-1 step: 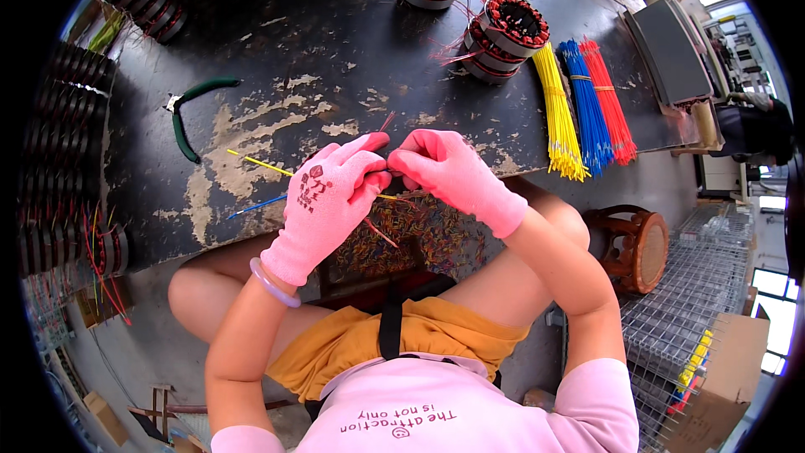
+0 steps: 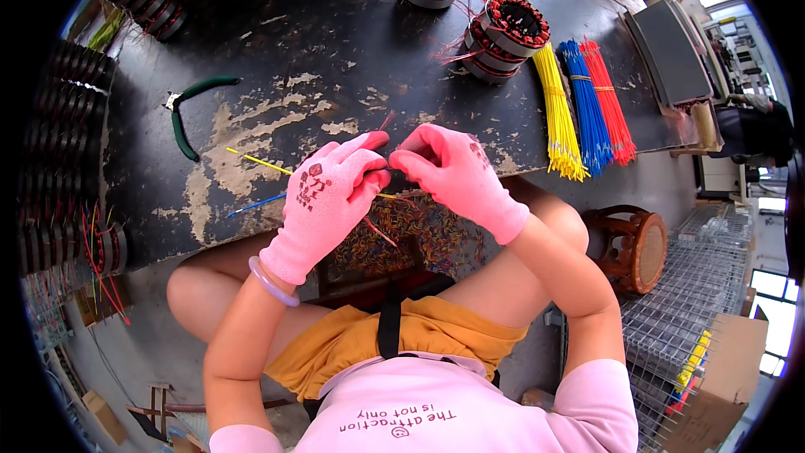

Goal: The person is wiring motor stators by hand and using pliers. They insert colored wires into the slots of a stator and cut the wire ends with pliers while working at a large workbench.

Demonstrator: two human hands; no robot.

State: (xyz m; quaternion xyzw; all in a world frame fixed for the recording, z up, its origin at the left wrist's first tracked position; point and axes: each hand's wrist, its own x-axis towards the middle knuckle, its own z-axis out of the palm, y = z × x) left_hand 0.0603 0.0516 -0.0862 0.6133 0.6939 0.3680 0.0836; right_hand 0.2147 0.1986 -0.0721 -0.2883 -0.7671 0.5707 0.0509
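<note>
My left hand [image 2: 323, 197], in a pink glove, is closed around a few coloured wires near the table's front edge. A yellow wire [image 2: 262, 161] and a blue wire [image 2: 256, 205] stick out to its left, and a red wire end [image 2: 381, 233] shows below it. Thin reddish strands [image 2: 386, 121] rise above its fingertips. Close against those fingertips is my right hand [image 2: 453, 172], also gloved in pink, its thumb and fingers pinched together. Whatever lies between the right fingertips is too small and hidden to make out.
Green-handled pliers [image 2: 186, 117] lie open on the worn black table [image 2: 277, 50]. Stacked motor stators [image 2: 503, 38] stand at the back. Bundles of yellow [image 2: 558, 113], blue [image 2: 584, 109] and red wires [image 2: 608, 101] lie right. Below are wire scraps [image 2: 444, 239] and a wooden stool [image 2: 633, 247].
My right hand has shifted very slightly, its fingers bending a little differently beside the left fingertips. The left hand keeps its grip nearly unmoved.
</note>
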